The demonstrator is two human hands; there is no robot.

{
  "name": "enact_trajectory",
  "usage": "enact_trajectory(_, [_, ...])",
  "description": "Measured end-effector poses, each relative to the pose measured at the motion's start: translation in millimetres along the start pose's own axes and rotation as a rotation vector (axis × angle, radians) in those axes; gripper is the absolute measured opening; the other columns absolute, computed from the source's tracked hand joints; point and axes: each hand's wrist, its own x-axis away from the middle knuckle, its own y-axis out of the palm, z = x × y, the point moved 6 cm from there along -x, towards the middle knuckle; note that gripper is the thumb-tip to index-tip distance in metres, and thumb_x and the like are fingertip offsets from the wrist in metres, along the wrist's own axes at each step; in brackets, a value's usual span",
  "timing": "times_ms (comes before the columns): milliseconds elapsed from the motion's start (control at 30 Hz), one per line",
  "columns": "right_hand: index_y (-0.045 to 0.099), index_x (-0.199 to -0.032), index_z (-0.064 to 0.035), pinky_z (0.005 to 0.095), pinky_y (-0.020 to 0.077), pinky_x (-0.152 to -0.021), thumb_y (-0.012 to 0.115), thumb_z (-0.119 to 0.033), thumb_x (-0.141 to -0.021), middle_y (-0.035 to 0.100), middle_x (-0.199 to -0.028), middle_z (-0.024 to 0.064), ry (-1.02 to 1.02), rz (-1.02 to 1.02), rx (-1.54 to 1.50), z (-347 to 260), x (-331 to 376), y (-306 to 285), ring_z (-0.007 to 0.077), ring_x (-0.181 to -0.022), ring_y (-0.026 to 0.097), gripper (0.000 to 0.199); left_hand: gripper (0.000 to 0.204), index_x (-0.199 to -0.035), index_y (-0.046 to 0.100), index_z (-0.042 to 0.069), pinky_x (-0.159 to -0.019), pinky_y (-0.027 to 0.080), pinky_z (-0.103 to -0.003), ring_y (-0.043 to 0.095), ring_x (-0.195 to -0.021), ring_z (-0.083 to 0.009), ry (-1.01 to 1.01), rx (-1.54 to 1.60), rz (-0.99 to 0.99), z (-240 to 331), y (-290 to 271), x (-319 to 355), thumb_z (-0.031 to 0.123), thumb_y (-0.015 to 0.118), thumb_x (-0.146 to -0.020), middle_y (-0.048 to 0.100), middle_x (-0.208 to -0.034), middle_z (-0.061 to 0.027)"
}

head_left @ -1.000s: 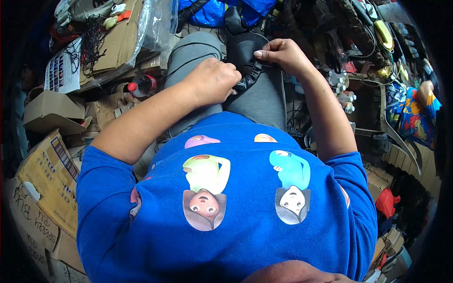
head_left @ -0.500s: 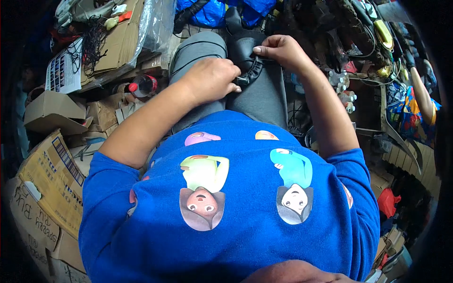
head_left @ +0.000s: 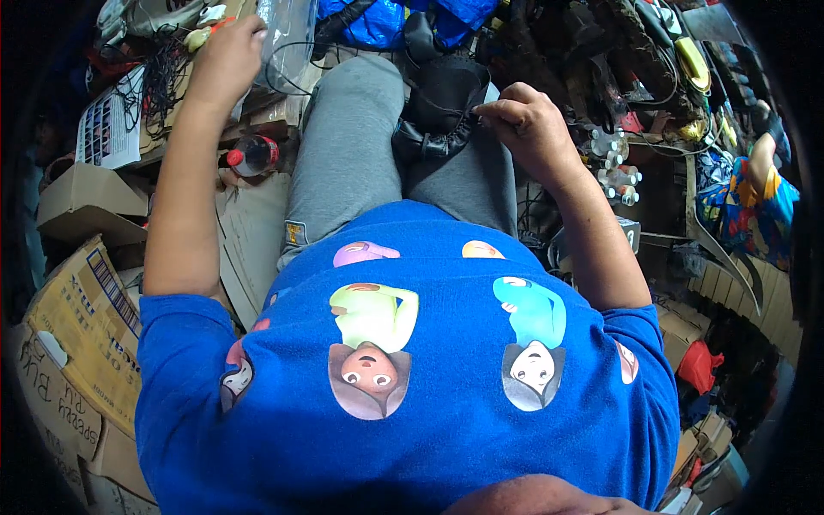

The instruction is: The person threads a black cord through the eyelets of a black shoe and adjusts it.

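Note:
A black leather-like piece (head_left: 451, 90) with a puckered, gathered rim lies on my right thigh, shaped somewhat like a shoe upper. My right hand (head_left: 532, 129) is at its right edge, fingers pinched together; whatever is between the fingertips is too small to make out. Up at the far left, my left hand (head_left: 227, 64) is raised beside a clear plastic sheet, its fingers closed. A thin black cord (head_left: 269, 69) loops out from near that hand toward my lap; its full path to the black piece is hard to follow.
Flattened cardboard and tangled black wires (head_left: 163, 86) lie at the far left, near a red-capped bottle (head_left: 255, 155) and open boxes (head_left: 90, 206). Small clear bottles (head_left: 618, 176) stand at right. Another person's arm (head_left: 760, 163) shows at the far right. Blue plastic (head_left: 369, 26) lies ahead.
My left hand has swung from the black piece up and out to the far left, and the cord has left my left thigh. My right hand has shifted slightly right and down.

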Motion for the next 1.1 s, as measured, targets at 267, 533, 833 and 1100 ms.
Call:
enact_trajectory(267, [0.071,-0.097,-0.0154,0.0375,0.0472,-0.070,0.063,-0.004,-0.075,0.055,-0.074,0.0089,0.097,-0.013,0.101,-12.1,19.0,14.4,0.0276,-0.072,0.057,0.026,0.024,-0.100,0.063,0.004,-0.076,0.046,-0.031,0.057,-0.081,-0.0240,0.348,0.449,0.021,110.7,22.3,60.9,-0.002,0.047,-0.084,0.055,-0.085,-0.0115])
enact_trajectory(533, [0.069,-0.107,-0.0177,0.0325,0.0431,-0.074,0.063,-0.004,-0.077,0.052,-0.075,0.0056,0.136,-0.010,0.065,-4.4,26.4,21.9,0.0220,-0.074,0.055,0.034,0.015,-0.085,0.069,0.009,-0.069,0.045,-0.034,0.058,-0.077,-0.0268,0.443,0.315,0.079,145.2,53.6,71.9,0.005,0.068,-0.071,0.060,-0.080,-0.0065])
enact_trajectory(833, [0.070,-0.108,-0.0177,0.0257,0.0433,-0.080,0.052,0.006,-0.075,0.050,-0.082,0.0030,0.367,-0.288,-0.542,43.3,17.1,29.3,0.0144,-0.085,0.053,0.044,0.017,-0.092,0.073,0.012,-0.067,0.042,-0.028,0.052,-0.074,-0.0171,0.402,0.773,-0.152,148.1,78.5,51.1,0.006,0.069,-0.076,0.052,-0.076,-0.0034])
enact_trajectory(1100, [0.072,-0.105,-0.0166,0.0262,0.0439,-0.084,0.056,0.002,-0.079,0.056,-0.089,0.0032,0.336,-0.333,-0.543,45.6,6.4,28.4,0.0150,-0.089,0.055,0.035,0.018,-0.092,0.073,0.014,-0.066,0.042,-0.032,0.051,-0.072,-0.0201,0.479,0.617,-0.094,148.9,84.6,49.7,0.009,0.071,-0.074,0.051,-0.074,-0.0056])
